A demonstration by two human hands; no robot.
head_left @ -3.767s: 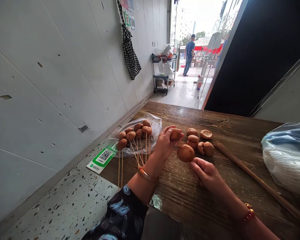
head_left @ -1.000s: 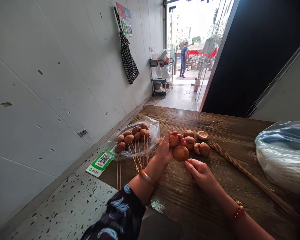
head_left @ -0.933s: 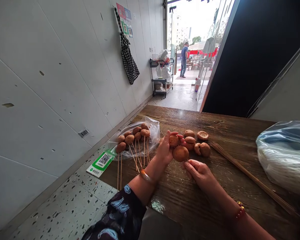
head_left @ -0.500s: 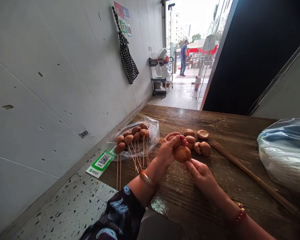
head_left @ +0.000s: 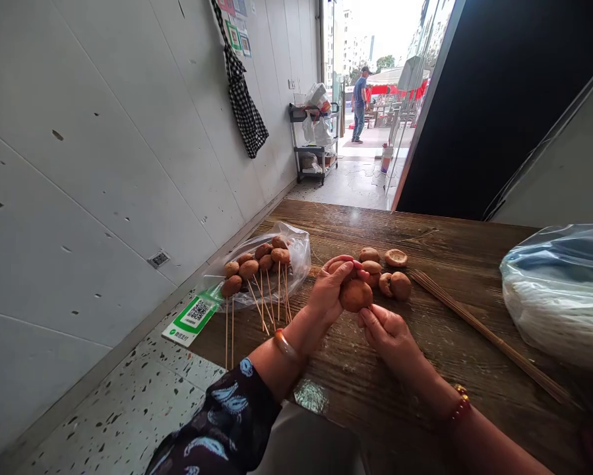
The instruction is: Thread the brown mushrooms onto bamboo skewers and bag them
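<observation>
My left hand point(head_left: 328, 290) is closed around mushrooms: a round brown mushroom cap point(head_left: 356, 296) shows below the fingers, and part of another brown cap point(head_left: 336, 266) shows beneath them. At the lower right edge of the front cap, my right hand point(head_left: 386, 328) is closed in a pinch; whatever lies between its thumb and fingers is hidden. Just behind the hands, several loose mushrooms point(head_left: 400, 285) lie on the wooden table point(head_left: 425, 396). One upturned mushroom point(head_left: 396, 257) shows its pale underside. To the right lies a bundle of thin wooden skewers point(head_left: 484, 323).
On the left, several skewered mushrooms point(head_left: 249, 269) rest on a clear plastic bag point(head_left: 300, 247), their sticks pointing toward me. Beside them lies a green-and-white QR code card point(head_left: 190, 320). A large clear bag of white contents point(head_left: 558, 303) stands at right. A cart point(head_left: 316, 142) and a person point(head_left: 359, 105) are farther off.
The whole view has shifted slightly, so things sit a little higher and further left. Both hands keep nearly the same hold at the front mushroom.
</observation>
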